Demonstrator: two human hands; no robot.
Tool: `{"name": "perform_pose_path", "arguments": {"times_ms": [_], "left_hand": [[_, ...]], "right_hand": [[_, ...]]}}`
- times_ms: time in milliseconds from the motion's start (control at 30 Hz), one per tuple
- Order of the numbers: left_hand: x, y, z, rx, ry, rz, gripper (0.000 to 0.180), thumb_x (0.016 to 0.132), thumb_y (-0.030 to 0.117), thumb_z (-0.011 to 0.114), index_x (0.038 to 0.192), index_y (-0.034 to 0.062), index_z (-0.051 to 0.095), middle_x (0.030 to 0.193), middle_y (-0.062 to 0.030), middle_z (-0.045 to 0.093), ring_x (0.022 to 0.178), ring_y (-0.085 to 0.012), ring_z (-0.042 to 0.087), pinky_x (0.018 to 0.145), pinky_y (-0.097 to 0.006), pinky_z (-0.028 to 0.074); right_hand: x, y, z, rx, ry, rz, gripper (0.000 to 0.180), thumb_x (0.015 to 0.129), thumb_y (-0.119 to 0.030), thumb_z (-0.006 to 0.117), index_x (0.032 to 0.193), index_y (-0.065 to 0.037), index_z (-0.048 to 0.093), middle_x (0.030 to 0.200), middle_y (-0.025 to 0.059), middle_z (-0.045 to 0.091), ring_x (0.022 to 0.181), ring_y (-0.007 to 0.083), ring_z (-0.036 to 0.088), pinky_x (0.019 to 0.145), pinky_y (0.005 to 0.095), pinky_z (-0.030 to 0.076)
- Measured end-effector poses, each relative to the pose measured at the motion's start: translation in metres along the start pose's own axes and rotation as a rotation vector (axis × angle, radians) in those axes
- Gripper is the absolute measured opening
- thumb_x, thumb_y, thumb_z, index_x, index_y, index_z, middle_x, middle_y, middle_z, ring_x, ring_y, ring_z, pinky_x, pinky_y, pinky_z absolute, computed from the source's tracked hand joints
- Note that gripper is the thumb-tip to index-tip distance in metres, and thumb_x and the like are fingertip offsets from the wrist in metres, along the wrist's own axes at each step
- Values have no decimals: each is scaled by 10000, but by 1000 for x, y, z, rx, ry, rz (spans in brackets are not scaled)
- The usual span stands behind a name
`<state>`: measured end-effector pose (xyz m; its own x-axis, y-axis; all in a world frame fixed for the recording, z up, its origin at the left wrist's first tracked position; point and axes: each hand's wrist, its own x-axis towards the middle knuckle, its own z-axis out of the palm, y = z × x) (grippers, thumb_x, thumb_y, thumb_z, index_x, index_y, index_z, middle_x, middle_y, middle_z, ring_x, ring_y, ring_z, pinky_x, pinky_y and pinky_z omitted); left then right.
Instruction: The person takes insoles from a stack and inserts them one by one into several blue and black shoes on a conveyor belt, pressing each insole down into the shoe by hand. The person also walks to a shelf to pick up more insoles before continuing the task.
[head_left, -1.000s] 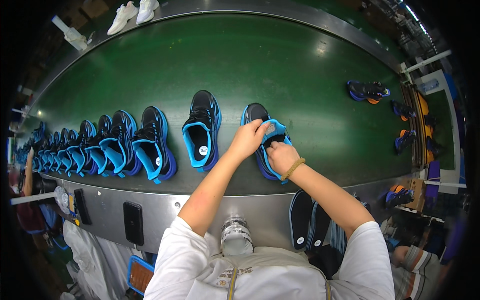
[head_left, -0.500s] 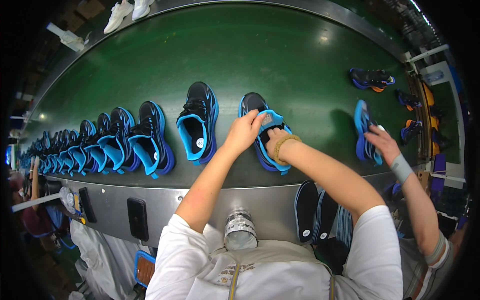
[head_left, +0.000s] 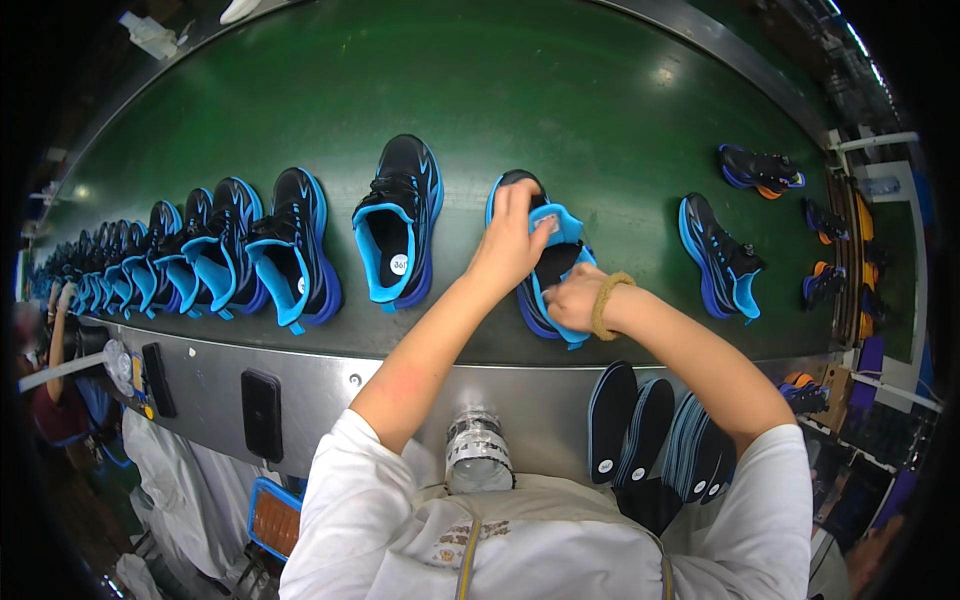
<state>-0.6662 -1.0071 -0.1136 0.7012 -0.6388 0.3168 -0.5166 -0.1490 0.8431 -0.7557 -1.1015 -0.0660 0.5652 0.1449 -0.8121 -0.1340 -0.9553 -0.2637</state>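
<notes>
Both of our hands are on one black and blue shoe (head_left: 545, 262) lying on the green conveyor belt (head_left: 600, 110) just in front of us, its toe pointing away. Our left hand (head_left: 512, 240) lies over the top of the shoe with its fingers closed around the upper near the tongue, and our right hand (head_left: 573, 300), with a braided band on the wrist, is pinched on the blue collar at the heel end; what lies inside the opening we cannot tell, since the hands cover it. Compared with half a second ago, the left hand has slid from the shoe's left side further over its top, while the right hand has stayed at the heel, so we judge the work inside the shoe to be close to finished rather than just begun. The co-worker's arm that reached in from the right a moment ago is gone, and a single blue shoe (head_left: 722, 258) now lies there alone on the belt. To our left the row of finished-looking shoes (head_left: 290, 245), each with a bright blue lining showing, has drifted slightly along. Below the belt's metal edge (head_left: 320, 385), a stack of dark insoles (head_left: 650, 430) stands upright near our right elbow.
</notes>
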Motion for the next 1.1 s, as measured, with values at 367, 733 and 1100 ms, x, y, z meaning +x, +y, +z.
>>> {"name": "perform_pose_path", "arguments": {"times_ms": [367, 733, 1100], "left_hand": [[-23, 14, 26, 16, 63, 143, 282, 763, 72, 602, 996, -57, 508, 874, -149, 481, 740, -288, 527, 640, -324, 461], [-8, -5, 16, 109, 47, -358, 278, 788, 180, 593, 993, 12, 511, 1013, -185, 419, 846, -337, 520, 714, -351, 450], [-1, 22, -5, 432, -358, 204, 377, 637, 82, 675, 898, 16, 411, 958, -174, 425, 760, -344, 541, 605, -397, 467]], "right_hand": [[121, 37, 65, 184, 550, 175, 361, 808, -147, 373, 1112, 13, 484, 1211, 185, 432, 1100, 309, 418, 945, 364, 302], [8, 3, 2, -277, 202, -159, 398, 809, -256, 378, 975, 58, 558, 1087, 200, 543, 1037, 278, 502, 1005, 351, 251], [-30, 3, 123, 188, 1377, -186, 181, 663, -131, 677, 776, -55, 557, 901, 58, 541, 876, 238, 528, 792, 397, 357]]}}
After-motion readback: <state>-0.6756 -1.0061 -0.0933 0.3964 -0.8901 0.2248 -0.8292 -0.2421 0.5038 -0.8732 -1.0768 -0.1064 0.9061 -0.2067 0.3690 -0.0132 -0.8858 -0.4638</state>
